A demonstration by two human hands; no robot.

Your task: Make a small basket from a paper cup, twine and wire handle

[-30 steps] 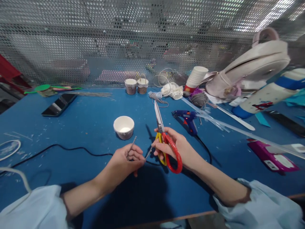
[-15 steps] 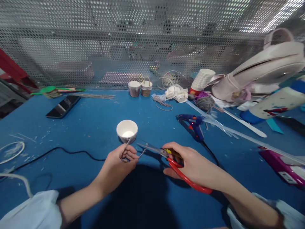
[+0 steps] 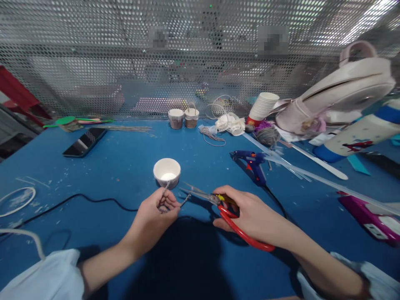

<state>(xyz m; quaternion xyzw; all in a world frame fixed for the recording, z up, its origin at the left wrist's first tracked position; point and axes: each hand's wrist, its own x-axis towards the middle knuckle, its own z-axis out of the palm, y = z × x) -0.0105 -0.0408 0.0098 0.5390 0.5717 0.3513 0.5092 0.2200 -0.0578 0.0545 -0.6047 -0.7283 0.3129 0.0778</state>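
My left hand [image 3: 158,214] is closed on a thin grey twisted cord [image 3: 185,201], pinched between thumb and curled fingers. One end points up toward the paper cup, and the other sticks out to the right. My right hand [image 3: 246,212] holds scissors [image 3: 229,218] with red handles, and a bit of yellow shows by the fingers. The blades point left, slightly apart, with the cord's right end close by them; whether they touch I cannot tell. Just beyond my left hand stands a small white paper cup [image 3: 167,170] with a grey outer wall, open side up.
A blue glue gun [image 3: 251,160] lies right of centre, its black cable running toward me. Behind are two small cups [image 3: 176,118], grey yarn [image 3: 267,135], stacked paper cups [image 3: 264,106] and a bag [image 3: 334,91]. A phone [image 3: 85,142] lies left; a mesh panel [image 3: 103,75] borders the back.
The view has shifted slightly. The cord's right end sits a little lower against the blades than before. Both hands keep their grips.
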